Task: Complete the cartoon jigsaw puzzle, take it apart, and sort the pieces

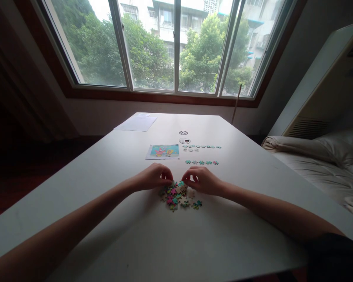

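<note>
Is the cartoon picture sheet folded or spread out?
Spread out: the picture sheet lies face up on the table, all four corners showing.

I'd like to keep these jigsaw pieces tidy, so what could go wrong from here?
The heap of jigsaw pieces is jumbled and overlapping, so the left hand or right hand at its far edge might scatter some.

The row of five jigsaw pieces lies just beyond the right hand; a forward sweep could knock it out of line.

The printed cartoon picture lies just beyond the left hand and could get nudged.
</note>
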